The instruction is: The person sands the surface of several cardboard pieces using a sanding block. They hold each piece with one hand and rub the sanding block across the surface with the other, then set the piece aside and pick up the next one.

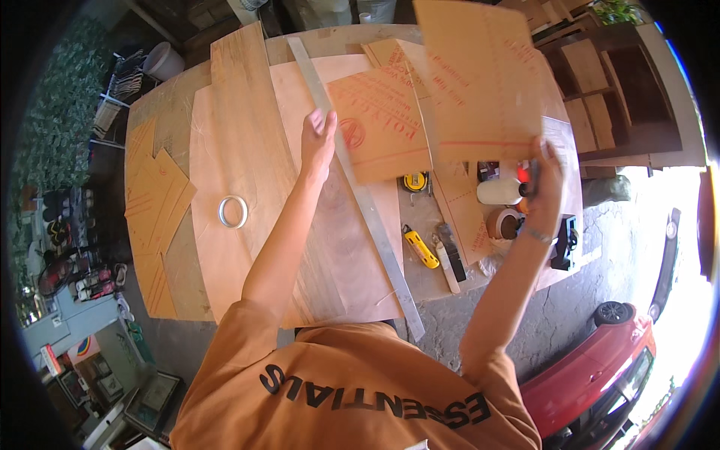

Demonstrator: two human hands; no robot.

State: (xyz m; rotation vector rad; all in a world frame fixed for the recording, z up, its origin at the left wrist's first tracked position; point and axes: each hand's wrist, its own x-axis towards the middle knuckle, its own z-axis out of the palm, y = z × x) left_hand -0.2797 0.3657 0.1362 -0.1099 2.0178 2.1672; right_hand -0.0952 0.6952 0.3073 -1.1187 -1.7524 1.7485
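My right hand [547, 171] grips the lower right corner of a large brown paper-faced sheet [484, 84] with red print, raised over the table. A dark object, too blurred to name, shows at that hand's palm. My left hand [319, 143] is over a long steel straightedge [365, 208], thumb up, beside the left edge of a smaller brown printed sheet [382, 124]; whether it touches either is unclear. The straightedge lies slantwise across thin plywood sheets [247, 146]. A roll of tape [232, 211] rests on the plywood to the left of my left forearm.
Right of the plywood are a tape measure [415, 181], a yellow utility knife [421, 247], a white bottle [499, 192], a brown tape roll [503, 223] and a black holder [564, 242]. Brown cut pieces [154, 208] lie at the table's left. A wooden shelf unit [624, 95] stands beyond the right edge.
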